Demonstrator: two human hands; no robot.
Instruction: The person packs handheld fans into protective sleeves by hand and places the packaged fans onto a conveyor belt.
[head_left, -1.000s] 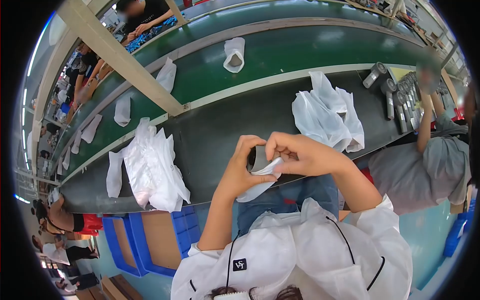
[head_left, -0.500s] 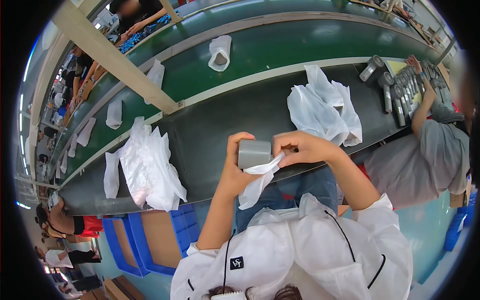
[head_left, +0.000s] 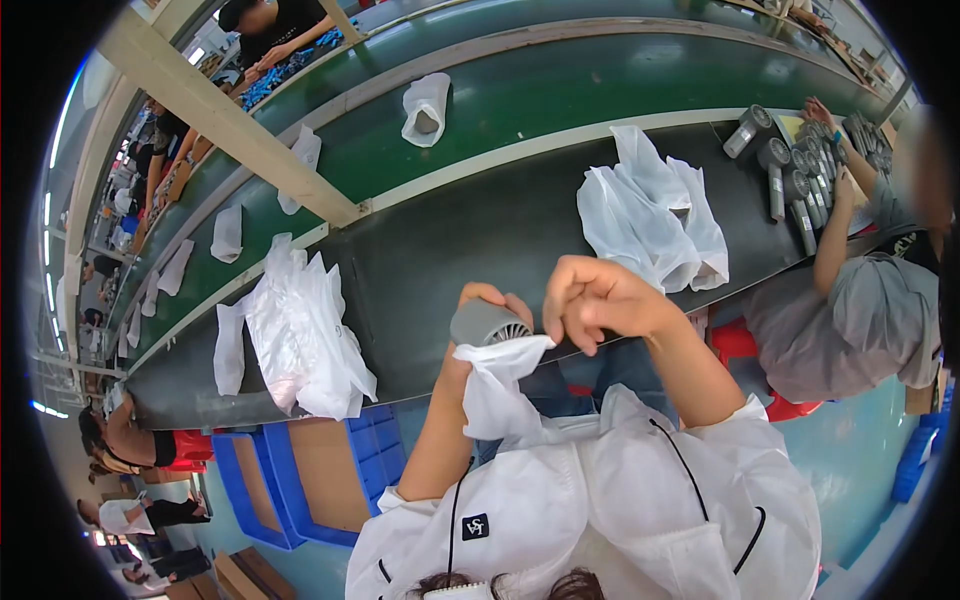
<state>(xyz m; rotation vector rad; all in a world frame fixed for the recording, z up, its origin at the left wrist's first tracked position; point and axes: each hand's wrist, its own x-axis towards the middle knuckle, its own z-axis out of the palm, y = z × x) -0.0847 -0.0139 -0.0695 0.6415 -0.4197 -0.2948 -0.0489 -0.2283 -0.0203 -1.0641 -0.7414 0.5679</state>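
Left hand (head_left: 452, 362): fingers curved round a grey vented head (head_left: 484, 322), closed on it, fingertips showing at its far side; the head is held above the near edge of the dark work surface (head_left: 440, 240), between two heaps of bags. White bag (head_left: 497, 392): its upper edge lies across the lower side of the vented head, the rest hanging down in front of the person's jacket; how much of the item is inside cannot be told. Right hand (head_left: 607, 298): partly closed, fingers curled, fingertips at the bag's drawn-out corner; whether they pinch it cannot be told. Left heap of white bags (head_left: 305, 335): crumpled, on the dark surface, contents not discernible; a narrow white bag (head_left: 229, 350) just beside it. Right heap of white bags (head_left: 645, 215): a small dark gap shows among the folds, contents unclear. Green belt (head_left: 540, 105): carries a bag with a round mouth (head_left: 427, 108), something greyish visible within, and a row of further white bags (head_left: 227, 234) towards the left, contents hidden. Blue crates (head_left: 372, 455): two, below the surface edge, brown sheet material inside each. Far right: grey handheld fans (head_left: 797, 190), unbagged, grouped on the surface near a co-worker (head_left: 845, 320).
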